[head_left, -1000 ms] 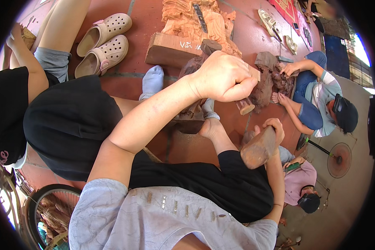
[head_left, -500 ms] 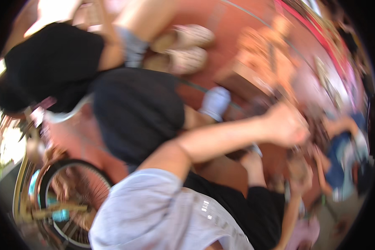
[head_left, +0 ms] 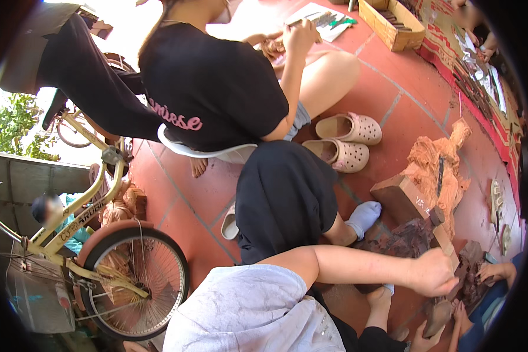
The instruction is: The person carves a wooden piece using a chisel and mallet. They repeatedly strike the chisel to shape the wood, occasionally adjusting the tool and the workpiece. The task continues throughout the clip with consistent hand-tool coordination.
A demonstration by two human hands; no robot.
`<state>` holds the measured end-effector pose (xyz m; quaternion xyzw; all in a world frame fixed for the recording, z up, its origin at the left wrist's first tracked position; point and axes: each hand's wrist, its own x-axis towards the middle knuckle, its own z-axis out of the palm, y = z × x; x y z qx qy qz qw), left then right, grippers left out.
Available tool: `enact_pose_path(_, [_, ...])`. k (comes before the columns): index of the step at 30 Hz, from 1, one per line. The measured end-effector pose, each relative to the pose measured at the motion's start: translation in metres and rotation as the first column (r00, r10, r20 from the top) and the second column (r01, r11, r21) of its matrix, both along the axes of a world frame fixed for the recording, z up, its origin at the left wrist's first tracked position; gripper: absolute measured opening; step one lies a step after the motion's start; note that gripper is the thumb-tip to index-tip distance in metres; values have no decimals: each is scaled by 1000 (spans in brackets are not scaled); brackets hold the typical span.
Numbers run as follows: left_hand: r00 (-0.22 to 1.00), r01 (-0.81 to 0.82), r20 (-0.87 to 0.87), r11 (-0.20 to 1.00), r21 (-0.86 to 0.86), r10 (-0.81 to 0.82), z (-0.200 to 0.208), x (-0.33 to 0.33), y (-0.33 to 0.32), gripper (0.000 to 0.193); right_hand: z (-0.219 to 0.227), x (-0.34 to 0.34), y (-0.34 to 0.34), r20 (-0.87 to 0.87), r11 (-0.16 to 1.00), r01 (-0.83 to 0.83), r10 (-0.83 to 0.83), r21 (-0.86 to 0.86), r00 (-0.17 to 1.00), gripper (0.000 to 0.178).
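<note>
My left arm, in a grey sleeve, stretches across the lower middle to the right. Closed in a fist, my left hand (head_left: pixel 433 273) is beside a dark reddish-brown carved wood piece (head_left: pixel 402 239); what it grips is hidden. A pale wooden bar (head_left: pixel 446 242) shows just beyond the fist. Low at the right, my right hand (head_left: pixel 427 339) is partly visible, its fingers around a rounded brown wooden piece (head_left: pixel 438 318). An orange-brown wood carving on a block (head_left: pixel 437 167) stands farther off on the tiles. My knee (head_left: pixel 287 199) is in black cloth.
A person in black (head_left: pixel 217 82) sits close by on a white stool (head_left: pixel 205 152), near beige clogs (head_left: pixel 346 132). A bicycle (head_left: pixel 135 281) stands at left. A wooden tray (head_left: pixel 393 29) is at the back. Another person's hands (head_left: pixel 493 272) are at the right edge.
My view has swung left and the blur has cleared, so the scene sits farther right and lower. My left hand remains a fist; the seated person and bicycle show more fully.
</note>
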<state>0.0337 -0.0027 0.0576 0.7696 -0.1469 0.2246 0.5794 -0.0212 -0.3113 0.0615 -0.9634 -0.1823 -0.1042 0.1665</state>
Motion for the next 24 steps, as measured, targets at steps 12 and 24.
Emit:
enact_pose_path(12, [855, -46, -514, 980, -195, -62, -34, 76, 112, 39, -42, -5, -33, -245, 888, 213, -118, 407, 962, 53])
enact_pose_path(24, [534, 325, -750, 914, -243, -390, -49, 96, 122, 66, 26, -28, 21, -282, 903, 238, -138, 358, 949, 37])
